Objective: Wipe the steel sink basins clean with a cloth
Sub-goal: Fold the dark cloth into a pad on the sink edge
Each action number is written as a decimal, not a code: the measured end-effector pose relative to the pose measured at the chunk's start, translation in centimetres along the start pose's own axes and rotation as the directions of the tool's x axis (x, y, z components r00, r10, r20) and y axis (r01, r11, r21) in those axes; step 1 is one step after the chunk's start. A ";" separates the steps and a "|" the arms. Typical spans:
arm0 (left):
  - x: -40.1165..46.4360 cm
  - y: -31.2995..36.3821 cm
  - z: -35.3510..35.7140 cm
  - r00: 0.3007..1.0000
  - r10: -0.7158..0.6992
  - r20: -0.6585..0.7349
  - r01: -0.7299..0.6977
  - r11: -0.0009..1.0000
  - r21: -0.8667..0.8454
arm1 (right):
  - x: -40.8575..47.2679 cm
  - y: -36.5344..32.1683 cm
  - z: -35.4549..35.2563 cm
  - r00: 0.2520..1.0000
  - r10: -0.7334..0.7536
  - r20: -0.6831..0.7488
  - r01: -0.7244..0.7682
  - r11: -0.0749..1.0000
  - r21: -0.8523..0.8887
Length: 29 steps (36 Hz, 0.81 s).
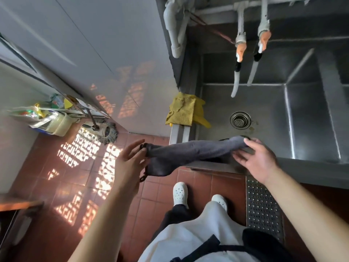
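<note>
Grey cloth (190, 152) stretched sideways over sink (245, 103) front rim; left hand (130, 157) pinches outer end; right hand (256, 157) grasps basin end, nearer drain (240, 120).

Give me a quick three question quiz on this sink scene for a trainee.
1. True or false: the grey cloth lies wadded over the drain.
2. What colour is the cloth draped on the sink's left rim?
3. Which hand holds the grey cloth's end inside the basin: A left hand, B right hand?

Key: 1 false, it is stretched between both hands; 2 yellow; 3 B.
</note>
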State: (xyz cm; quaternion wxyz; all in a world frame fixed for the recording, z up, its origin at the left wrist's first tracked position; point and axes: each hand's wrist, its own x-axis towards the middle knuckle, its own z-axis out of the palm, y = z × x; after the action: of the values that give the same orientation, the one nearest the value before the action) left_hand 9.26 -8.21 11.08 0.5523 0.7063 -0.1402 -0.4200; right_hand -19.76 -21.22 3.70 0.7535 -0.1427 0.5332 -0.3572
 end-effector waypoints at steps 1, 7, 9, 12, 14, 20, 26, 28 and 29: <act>-0.2 0.4 0.7 1.000 0.002 0.016 -0.002 1.000 0.000 | -0.5 -0.7 -0.2 0.998 -0.065 -0.009 0.064 0.997 -0.042; -0.3 3.0 5.0 0.991 0.044 0.128 -0.034 0.996 -0.079 | -2.6 -5.8 -1.4 0.941 -0.338 -0.029 0.332 0.935 -0.129; 0.0 4.1 6.2 0.981 0.076 0.177 -0.058 0.993 -0.108 | -3.2 -7.7 -2.0 0.917 -0.398 -0.034 0.392 0.913 -0.117; 0.5 5.4 7.7 0.961 0.129 0.245 -0.098 0.986 -0.136 | -3.9 -10.1 -3.3 0.878 -0.475 -0.057 0.468 0.878 -0.097; 0.7 5.6 8.5 0.945 0.162 0.283 -0.132 0.984 -0.123 | -4.4 -11.0 -4.4 0.850 -0.522 -0.073 0.513 0.851 -0.116; 1.0 -0.6 9.5 0.958 0.082 0.275 -0.099 0.994 0.049 | -4.2 -7.1 -8.7 0.757 -0.601 -0.257 0.440 0.759 -0.479; 0.1 -12.9 7.3 0.963 -0.243 0.113 0.185 0.909 0.375 | -1.9 3.5 -13.9 0.848 -0.321 -0.421 0.076 0.861 -0.503; -0.5 -14.9 6.5 0.959 -0.261 0.110 0.193 0.887 0.421 | -1.5 5.4 -15.0 0.850 -0.292 -0.438 0.039 0.865 -0.501; -0.7 -15.4 6.3 0.960 -0.260 0.102 0.193 0.881 0.431 | -1.5 5.8 -15.4 0.849 -0.296 -0.438 0.042 0.864 -0.502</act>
State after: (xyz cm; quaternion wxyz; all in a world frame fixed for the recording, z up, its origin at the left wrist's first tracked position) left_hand 0.03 -6.51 -2.62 0.3229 0.7841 -0.1856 -0.4965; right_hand -31.73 -13.51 -4.73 0.4951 -0.2728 0.7656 -0.3070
